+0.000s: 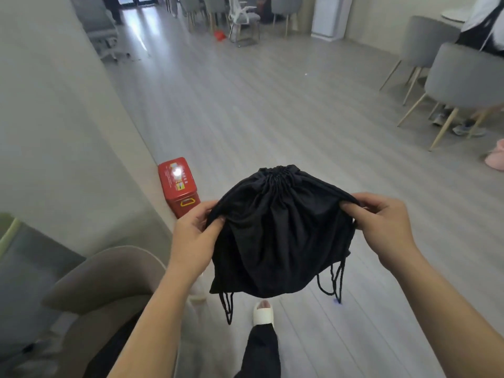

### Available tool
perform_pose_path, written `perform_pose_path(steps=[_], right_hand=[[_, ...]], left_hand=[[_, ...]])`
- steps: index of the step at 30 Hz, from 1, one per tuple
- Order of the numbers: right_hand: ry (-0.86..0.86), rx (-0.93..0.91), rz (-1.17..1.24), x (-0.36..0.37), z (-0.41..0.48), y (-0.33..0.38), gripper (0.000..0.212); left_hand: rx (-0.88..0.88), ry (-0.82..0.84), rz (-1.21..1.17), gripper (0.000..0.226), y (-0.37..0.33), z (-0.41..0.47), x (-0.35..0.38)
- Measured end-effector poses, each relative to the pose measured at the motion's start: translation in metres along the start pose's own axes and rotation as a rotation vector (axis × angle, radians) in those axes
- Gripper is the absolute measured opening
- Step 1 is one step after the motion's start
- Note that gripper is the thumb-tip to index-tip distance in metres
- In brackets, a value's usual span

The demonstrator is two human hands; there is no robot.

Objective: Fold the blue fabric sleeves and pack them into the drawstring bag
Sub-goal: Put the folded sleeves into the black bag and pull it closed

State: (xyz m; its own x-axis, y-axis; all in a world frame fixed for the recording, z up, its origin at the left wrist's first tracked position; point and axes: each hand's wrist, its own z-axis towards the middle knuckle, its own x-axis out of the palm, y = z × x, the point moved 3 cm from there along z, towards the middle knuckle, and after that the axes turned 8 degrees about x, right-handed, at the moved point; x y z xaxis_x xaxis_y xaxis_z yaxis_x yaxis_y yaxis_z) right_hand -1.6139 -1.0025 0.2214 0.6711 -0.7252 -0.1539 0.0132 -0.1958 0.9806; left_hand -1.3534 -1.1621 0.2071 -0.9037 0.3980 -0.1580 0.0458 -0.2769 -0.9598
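Drawstring bag: your left hand and right hand pinch its sides. Mouth cinched; sleeves unseen. Risk: cords dangle, may snag.

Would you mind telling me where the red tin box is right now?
In the head view, the red tin box sits on the floor against the wall, left of centre, just beyond the left hand holding the black drawstring bag.

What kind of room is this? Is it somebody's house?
Probably not a house: it looks more like a big shared room, such as an office lounge or dining area. Many matching grey chairs stand around tables, a white office chair sits far back, and the long wood-look floor stretches far.
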Motion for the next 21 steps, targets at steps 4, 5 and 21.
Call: perform_pose_path(steps=[4, 5, 21], right_hand=[[-0.02, 0.03, -0.019, 0.043, 0.107, 0.024, 0.03], [-0.024, 0.033, -0.02, 0.053, 0.131, 0.031, 0.03], [0.161, 0.048, 0.034, 0.254, 0.57, 0.09, 0.022]], left_hand=[[-0.023, -0.038, 0.001, 0.057, 0.031, 0.109, 0.005], [-0.031, -0.043, -0.003, 0.057, 0.035, 0.134, 0.005], [-0.16, -0.224, 0.04, 0.027, 0.146, 0.558, -0.004]])
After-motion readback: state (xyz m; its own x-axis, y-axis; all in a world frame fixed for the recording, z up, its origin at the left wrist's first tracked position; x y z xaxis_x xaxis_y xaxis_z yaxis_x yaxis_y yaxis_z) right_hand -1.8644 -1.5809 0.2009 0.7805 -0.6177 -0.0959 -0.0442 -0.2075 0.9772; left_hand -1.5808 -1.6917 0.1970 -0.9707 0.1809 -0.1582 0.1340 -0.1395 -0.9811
